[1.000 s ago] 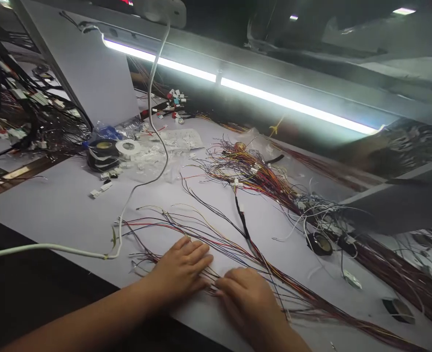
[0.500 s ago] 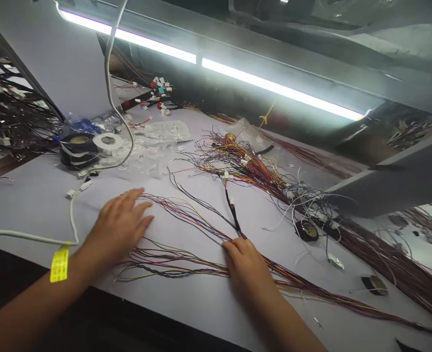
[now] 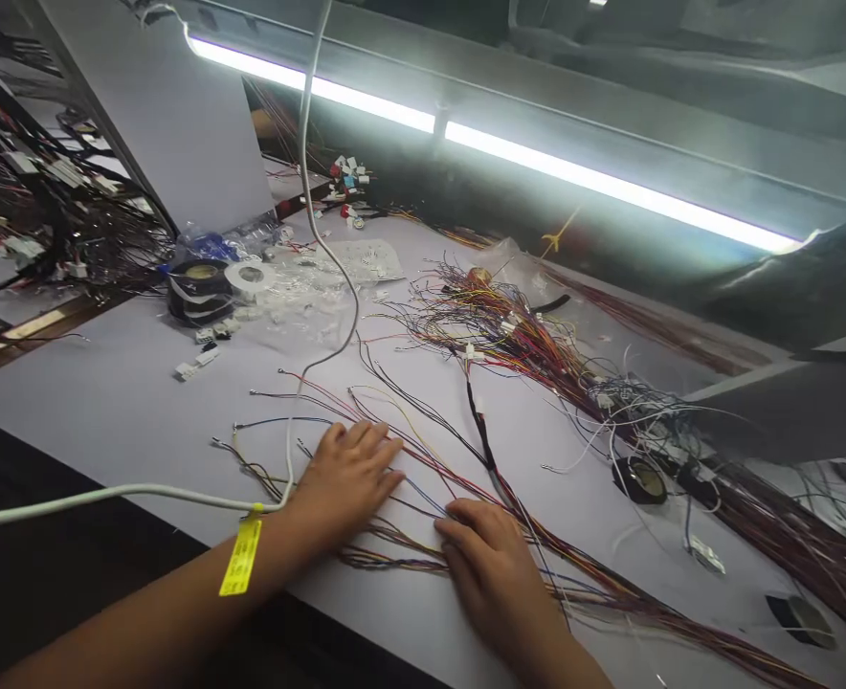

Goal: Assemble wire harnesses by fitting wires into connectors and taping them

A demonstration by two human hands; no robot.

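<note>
My left hand lies flat, fingers stretched out, on a fan of thin coloured wires spread over the white table. My right hand rests just to its right, fingers extended and pressing on the same wire bundle where it narrows toward the lower right. A white cable with a yellow tag crosses over my left wrist.
A larger tangle of coloured wires lies at the middle back. Black and white tape rolls and clear bags sit at the back left. Small tape rolls lie at the right. A light bar runs overhead. Wire harnesses hang at the far left.
My left hand has swept back to the right over the wires, close to my right hand. The wire ends now fan out to the left of it. The view shifted slightly.
</note>
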